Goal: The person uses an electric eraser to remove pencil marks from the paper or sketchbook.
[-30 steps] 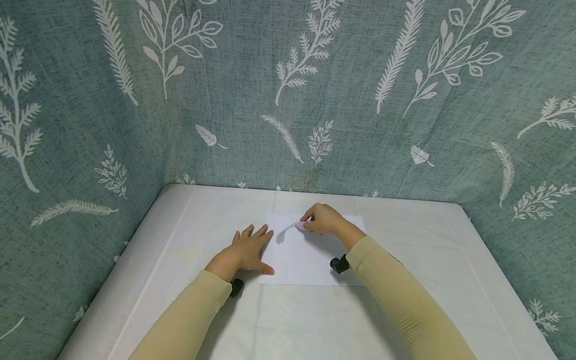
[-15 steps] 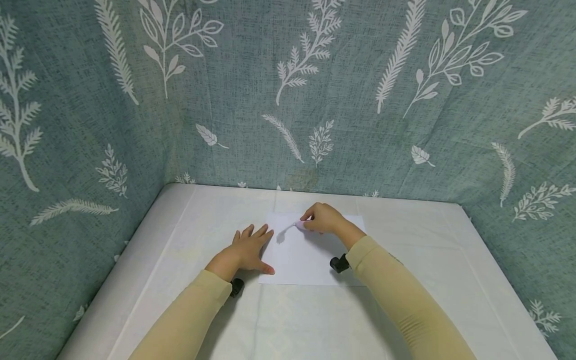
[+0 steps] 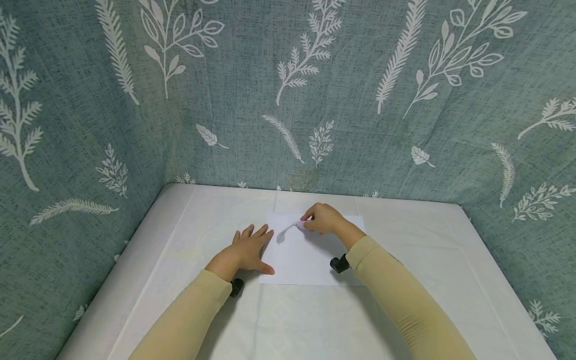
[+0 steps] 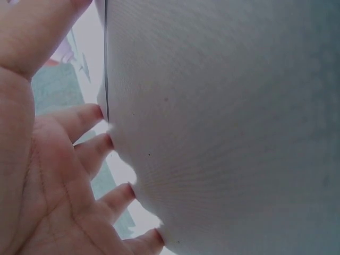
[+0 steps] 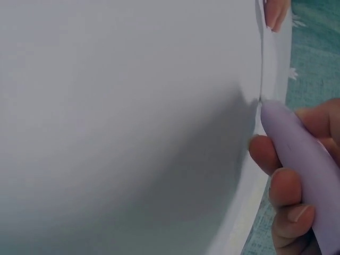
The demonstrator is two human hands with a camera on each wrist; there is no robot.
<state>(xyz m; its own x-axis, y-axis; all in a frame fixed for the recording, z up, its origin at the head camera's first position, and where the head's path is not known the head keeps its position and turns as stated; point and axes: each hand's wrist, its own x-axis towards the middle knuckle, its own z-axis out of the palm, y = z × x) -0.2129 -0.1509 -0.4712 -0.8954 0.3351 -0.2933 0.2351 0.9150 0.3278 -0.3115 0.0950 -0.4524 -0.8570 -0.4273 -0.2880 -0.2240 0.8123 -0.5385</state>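
On the white table lies a sheet of white paper (image 3: 306, 265). My left hand (image 3: 248, 250) rests with its fingers spread at the sheet's left edge, its thumb on the paper; in the left wrist view the fingers (image 4: 93, 151) stretch out flat. Over the upper part of the sheet, my right hand (image 3: 325, 219) grips a lavender pen-like tool (image 5: 297, 154) with a thick, smooth barrel. Its narrow tip meets the paper in the right wrist view. A grey streak (image 3: 282, 234) shows on the sheet, left of the tip, broadening down and left.
A white cloth covers the table (image 3: 405, 240). Green fabric with white leaf patterns (image 3: 351, 100) rises behind it and along both sides. A small black camera (image 3: 339, 264) sits at the right wrist, another black camera (image 3: 236, 287) at the left.
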